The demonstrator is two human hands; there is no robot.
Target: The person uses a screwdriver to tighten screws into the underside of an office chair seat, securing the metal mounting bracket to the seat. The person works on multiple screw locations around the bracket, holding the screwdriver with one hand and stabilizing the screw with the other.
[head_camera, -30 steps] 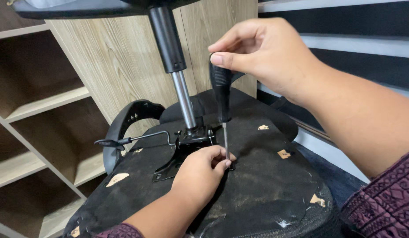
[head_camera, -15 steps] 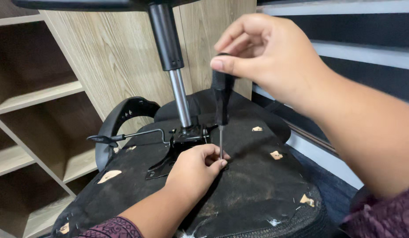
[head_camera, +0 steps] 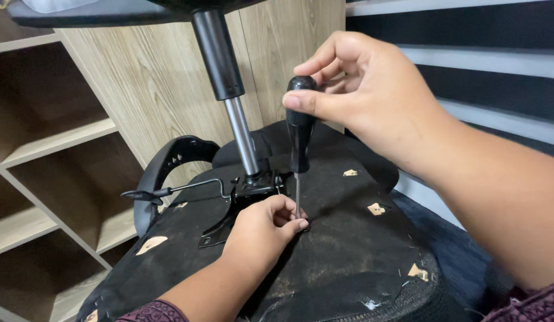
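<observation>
Since half a second ago, the right hand (head_camera: pixel 372 95) has shifted its fingers on the black screwdriver (head_camera: pixel 299 140), thumb now pressed to the rounded handle top. It grips the handle, holding the tool upright over the upturned chair seat (head_camera: pixel 342 250). Below, the left hand (head_camera: pixel 262 229) pinches the shaft tip beside the metal bracket (head_camera: pixel 253 189)

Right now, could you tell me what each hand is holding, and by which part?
The right hand holds a black screwdriver by the top of its handle. The left hand pinches the shaft's lower end at the chair seat.
</observation>
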